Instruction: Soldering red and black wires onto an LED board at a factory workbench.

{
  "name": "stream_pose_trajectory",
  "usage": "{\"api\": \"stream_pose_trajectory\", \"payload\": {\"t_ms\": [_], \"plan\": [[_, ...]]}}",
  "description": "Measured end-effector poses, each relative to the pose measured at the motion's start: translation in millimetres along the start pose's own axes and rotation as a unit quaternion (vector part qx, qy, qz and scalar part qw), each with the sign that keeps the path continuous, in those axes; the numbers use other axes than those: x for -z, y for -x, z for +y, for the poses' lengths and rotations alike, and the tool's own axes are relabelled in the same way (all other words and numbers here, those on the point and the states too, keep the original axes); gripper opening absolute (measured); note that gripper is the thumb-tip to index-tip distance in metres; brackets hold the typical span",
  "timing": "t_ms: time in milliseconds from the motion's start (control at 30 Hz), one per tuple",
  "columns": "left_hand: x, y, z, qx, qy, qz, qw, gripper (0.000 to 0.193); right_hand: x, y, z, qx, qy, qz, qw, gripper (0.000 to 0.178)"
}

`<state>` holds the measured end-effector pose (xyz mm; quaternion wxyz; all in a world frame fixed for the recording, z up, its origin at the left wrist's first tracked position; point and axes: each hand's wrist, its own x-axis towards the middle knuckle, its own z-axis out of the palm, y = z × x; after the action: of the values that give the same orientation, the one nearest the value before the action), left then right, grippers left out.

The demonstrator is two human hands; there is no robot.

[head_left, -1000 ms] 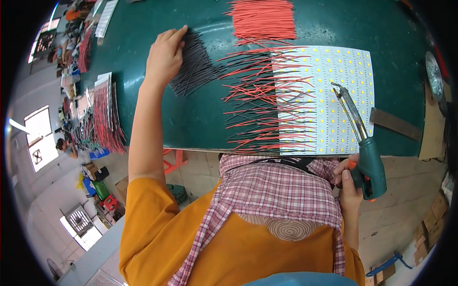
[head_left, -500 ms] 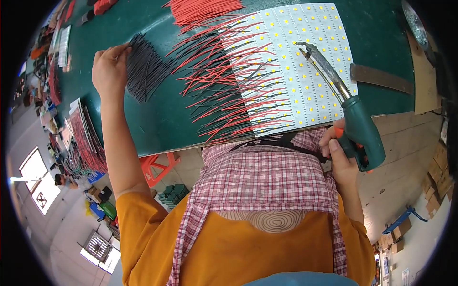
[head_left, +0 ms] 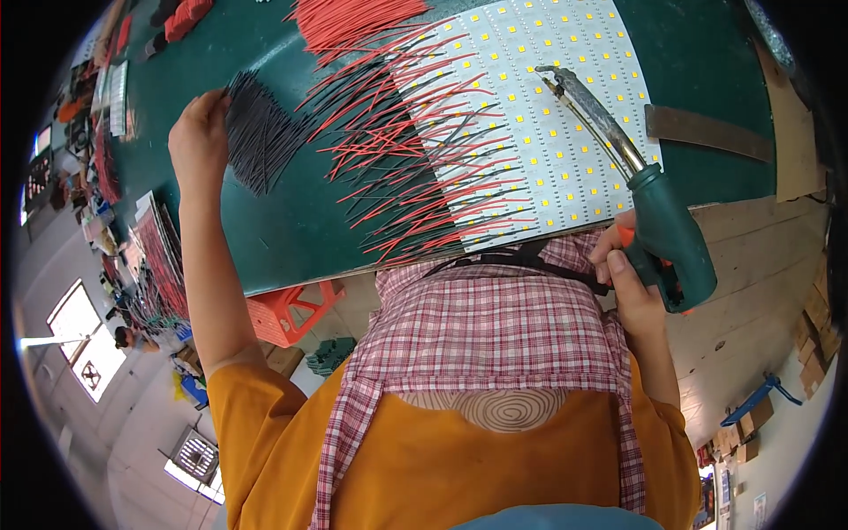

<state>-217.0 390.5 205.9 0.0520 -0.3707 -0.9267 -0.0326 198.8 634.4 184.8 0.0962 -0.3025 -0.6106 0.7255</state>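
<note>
My left hand [head_left: 200, 132] reaches over the bench with thumb and fingers pinched at the upper left edge of a pile of black wires [head_left: 263, 137]. It seems to grip a wire end there, though the fingertips hide how many. In my right hand [head_left: 629, 276] is a green soldering gun [head_left: 667, 234], held by its handle at the bench's front edge. Its dark curved tip points up and left over a white LED board [head_left: 565, 168] with rows of yellow chips. Red and black wires [head_left: 389, 155] stick out leftward from the board's left side.
A bundle of red wires [head_left: 349, 22] lies at the back of the green bench [head_left: 265, 252]. To the board's right rests a flat brown strip [head_left: 707, 132]. Under the bench stands a red stool [head_left: 283, 318]. More wired boards [head_left: 159, 252] hang at the left.
The view has shifted a little, so the bench things sit slightly further left. My left hand stays pinched at the black pile, and my right hand still holds the soldering gun.
</note>
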Motion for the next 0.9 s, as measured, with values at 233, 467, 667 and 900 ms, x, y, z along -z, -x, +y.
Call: {"api": "stream_pose_trajectory", "payload": {"t_ms": [233,467,667,900], "plan": [[41,-9,55,-0.143,-0.250,0.005,0.958,0.011,0,-1,2,0.011,-0.021,-0.007,1.000,0.043],[12,-18,123,-0.332,-0.439,-0.180,0.815,0.008,-5,-4,-4,0.005,-0.024,-0.018,1.000,0.045],[45,-12,125,-0.285,-0.296,-0.101,0.906,0.015,1,2,-5,0.005,0.039,-0.007,0.999,0.039],[-11,19,192,-0.287,0.083,0.106,0.949,0.020,-4,-10,-17,-0.019,0.100,-0.072,0.992,0.048]]}}
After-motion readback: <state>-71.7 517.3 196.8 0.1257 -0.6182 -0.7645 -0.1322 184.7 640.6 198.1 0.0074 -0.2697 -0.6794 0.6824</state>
